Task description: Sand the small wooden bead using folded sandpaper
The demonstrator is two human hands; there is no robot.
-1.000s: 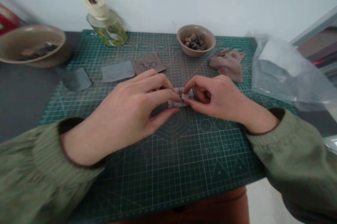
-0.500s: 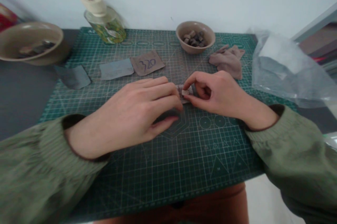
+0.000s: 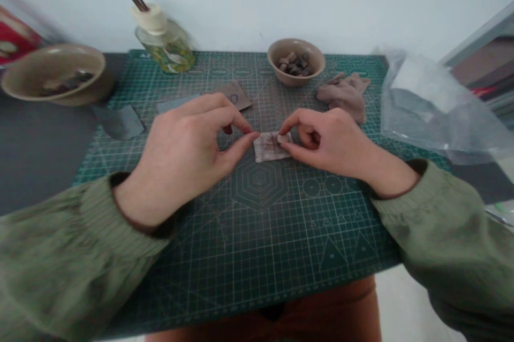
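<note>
A small pale sheet with brownish marks lies on the green cutting mat, between my two hands. My left hand has thumb and index fingertip pressed together at the sheet's upper left corner. Between the thumb and index finger of my right hand is a small light piece, held over the right part of the sheet. Behind my left hand, a brown sandpaper piece and a grey sheet are partly hidden.
A small bowl of little blocks stands at the back, beside a crumpled brownish cloth. Farther right lies a clear plastic bag. At left are a larger bowl, a grey scrap and a reed diffuser.
My left hand has drawn back to the left and pinched its fingertips at the sheet's corner, uncovering the sheet and now covering part of the brown sandpaper. My right hand has hardly moved.
</note>
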